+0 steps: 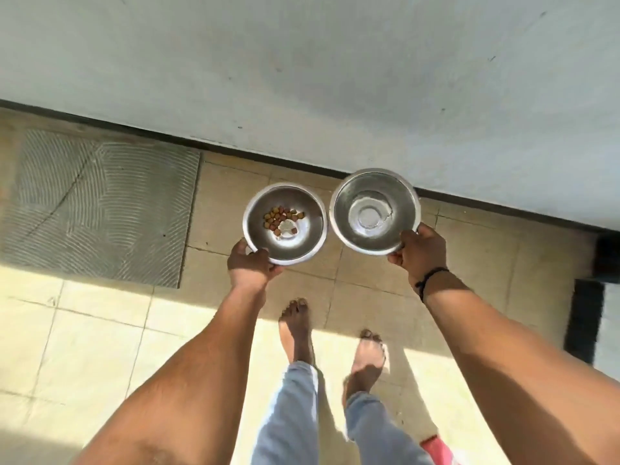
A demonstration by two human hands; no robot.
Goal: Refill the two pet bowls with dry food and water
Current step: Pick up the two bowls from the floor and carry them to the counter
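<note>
Head view: tiled floor point(100, 330), grey wall point(302, 62) ahead. Left hand point(250, 263) grips the kibble bowl point(285, 243) by its near rim; right hand point(421, 248) grips the empty bowl point(374, 182) likewise, both mouths up, side by side.

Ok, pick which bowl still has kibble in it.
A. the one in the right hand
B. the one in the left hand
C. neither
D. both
B: brown kibble lies in the left hand's bowl; the right hand's bowl shows only bare metal.
</note>
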